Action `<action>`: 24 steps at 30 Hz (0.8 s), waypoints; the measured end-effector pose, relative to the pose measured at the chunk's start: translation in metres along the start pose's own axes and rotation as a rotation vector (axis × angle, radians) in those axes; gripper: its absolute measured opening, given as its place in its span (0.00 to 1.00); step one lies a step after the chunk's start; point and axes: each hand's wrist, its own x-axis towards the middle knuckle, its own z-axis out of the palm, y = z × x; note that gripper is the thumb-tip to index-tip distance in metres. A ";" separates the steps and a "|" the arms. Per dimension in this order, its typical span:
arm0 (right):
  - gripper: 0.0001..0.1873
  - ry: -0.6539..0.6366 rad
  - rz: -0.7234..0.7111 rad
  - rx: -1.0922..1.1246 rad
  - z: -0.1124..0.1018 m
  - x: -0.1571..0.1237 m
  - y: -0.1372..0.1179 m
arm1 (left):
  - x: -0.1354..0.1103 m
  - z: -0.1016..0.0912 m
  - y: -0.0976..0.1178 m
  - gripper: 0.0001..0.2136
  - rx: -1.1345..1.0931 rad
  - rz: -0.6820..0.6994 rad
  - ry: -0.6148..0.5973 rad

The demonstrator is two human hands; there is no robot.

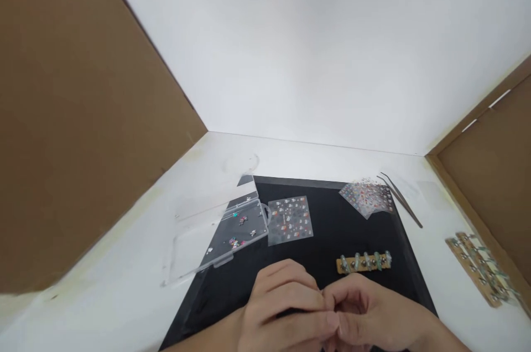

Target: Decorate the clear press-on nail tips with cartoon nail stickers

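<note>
My left hand (286, 305) and my right hand (373, 310) meet over the front of the black mat (327, 224). Both are closed, thumbs and fingers pinched together at the tips. Whatever lies between them is hidden by the fingers. Just beyond my right hand lies a wooden strip (350, 267) bearing several greenish, glossy nail tips. A clear sheet of small stickers (290, 220) with white and orange motifs lies flat on the mat, past my left hand. To its left an open clear plastic case (246, 224) holds small coloured gems and charms.
More patterned sticker sheets (367, 197) overlap the mat's far right corner, beside dark curved tweezers (400, 200). Further wooden strips with nail tips (481, 269) lie at the right. Cardboard panels (83, 119) stand at both sides, and a white wall (315, 64) rises behind the white table (120, 285).
</note>
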 end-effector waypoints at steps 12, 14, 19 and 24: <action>0.37 0.065 -0.201 -0.136 -0.003 -0.015 -0.021 | 0.010 0.015 -0.002 0.05 -0.038 -0.126 0.145; 0.37 0.127 -0.257 -0.207 -0.004 -0.019 -0.025 | 0.011 0.016 -0.002 0.03 -0.105 -0.249 0.172; 0.26 0.481 -0.502 -0.539 -0.001 -0.017 -0.029 | 0.011 0.022 -0.003 0.18 -0.587 -0.832 0.298; 0.07 0.826 -0.865 -0.948 0.002 -0.011 -0.023 | 0.018 0.022 -0.003 0.30 -0.874 -1.279 0.352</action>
